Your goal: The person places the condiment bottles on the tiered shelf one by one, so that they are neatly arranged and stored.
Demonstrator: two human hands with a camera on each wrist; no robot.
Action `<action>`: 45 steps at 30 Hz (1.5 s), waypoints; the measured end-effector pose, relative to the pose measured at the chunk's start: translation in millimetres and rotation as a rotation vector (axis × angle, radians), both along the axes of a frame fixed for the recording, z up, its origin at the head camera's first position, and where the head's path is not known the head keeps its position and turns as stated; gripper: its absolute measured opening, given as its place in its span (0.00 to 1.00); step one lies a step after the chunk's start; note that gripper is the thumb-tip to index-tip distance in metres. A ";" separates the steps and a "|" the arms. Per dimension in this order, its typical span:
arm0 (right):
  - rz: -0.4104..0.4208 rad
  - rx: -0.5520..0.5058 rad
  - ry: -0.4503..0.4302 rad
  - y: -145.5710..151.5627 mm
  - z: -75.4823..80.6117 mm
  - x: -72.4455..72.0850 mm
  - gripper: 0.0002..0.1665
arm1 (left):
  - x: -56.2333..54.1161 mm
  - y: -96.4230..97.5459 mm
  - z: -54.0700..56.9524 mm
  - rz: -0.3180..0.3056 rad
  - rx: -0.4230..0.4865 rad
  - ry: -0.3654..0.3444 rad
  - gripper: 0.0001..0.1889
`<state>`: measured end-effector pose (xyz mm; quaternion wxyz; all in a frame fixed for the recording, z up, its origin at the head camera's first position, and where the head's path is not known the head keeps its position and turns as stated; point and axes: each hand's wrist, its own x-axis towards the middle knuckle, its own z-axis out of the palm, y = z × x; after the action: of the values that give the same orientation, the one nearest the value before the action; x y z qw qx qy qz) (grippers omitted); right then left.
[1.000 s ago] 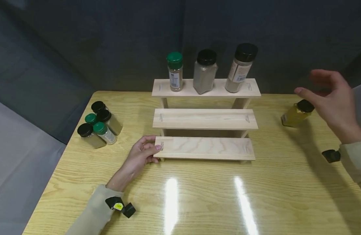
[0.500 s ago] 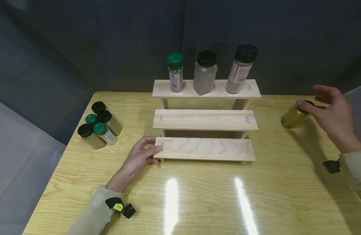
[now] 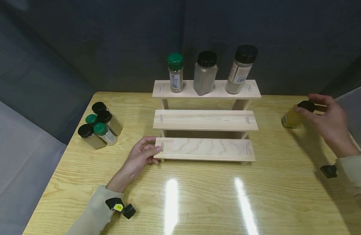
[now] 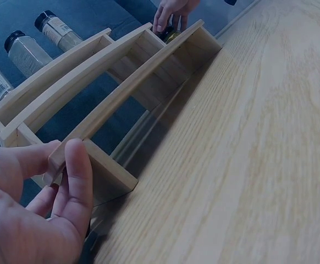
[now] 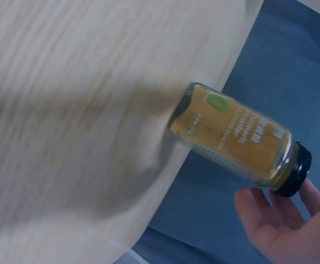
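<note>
My left hand [image 3: 143, 153] pinches the left end of the bottom tier of a three-tier wooden spice rack [image 3: 205, 148], thumb on top and fingers beneath; the left wrist view shows this hand [image 4: 44, 203] close up. At the right, my right hand [image 3: 330, 122] is around the black cap of a turmeric powder jar [image 3: 292, 118]. In the right wrist view, fingers lie beside the cap of the jar [image 5: 234, 135], and the thumb, only partly in view, is apart from it. The jar stands upright on the table.
On the top tier stand a green-capped jar [image 3: 175, 78], a black-capped jar [image 3: 205, 76] and a taller black-capped jar [image 3: 240, 70]. Several spice jars [image 3: 93, 140] cluster at the table's left edge. A dark cloth [image 3: 124, 45] hangs behind the wooden table [image 3: 203, 195].
My right hand has come down from above the turmeric jar to its cap, the thumb now in front of it. The left hand has kept its pinch on the rack.
</note>
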<state>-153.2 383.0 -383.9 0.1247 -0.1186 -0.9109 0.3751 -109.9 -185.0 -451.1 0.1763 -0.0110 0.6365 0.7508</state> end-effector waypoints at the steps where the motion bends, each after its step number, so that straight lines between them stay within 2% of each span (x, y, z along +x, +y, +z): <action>1: 0.003 -0.004 0.004 0.6 -0.8 0.2 0.43 | 0.3 0.2 0.2 0.003 0.000 -0.002 0.24; 12: 0.012 -0.036 0.019 7.7 -9.0 0.3 0.36 | 2.0 0.6 1.0 0.010 0.002 -0.006 0.23; 23: 0.019 -0.022 0.044 15.0 -21.0 -3.1 0.38 | 0.8 -0.1 0.7 -0.003 0.006 0.001 0.24; 31: 0.013 -0.103 0.033 12.2 -21.5 -1.4 0.24 | 1.6 -0.9 -0.1 0.000 0.005 -0.003 0.25; 37: 0.009 -0.146 0.027 14.5 -25.0 -1.5 0.23 | 1.7 -1.0 0.4 0.000 0.006 -0.004 0.25; 45: 0.000 -0.163 0.074 18.0 -29.5 -2.8 0.22 | 1.0 -0.7 0.5 -0.006 0.012 0.002 0.24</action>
<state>-156.0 401.0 -413.4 0.1484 -0.1143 -0.8722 0.4519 -108.9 -185.8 -450.7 0.1779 -0.0076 0.6322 0.7540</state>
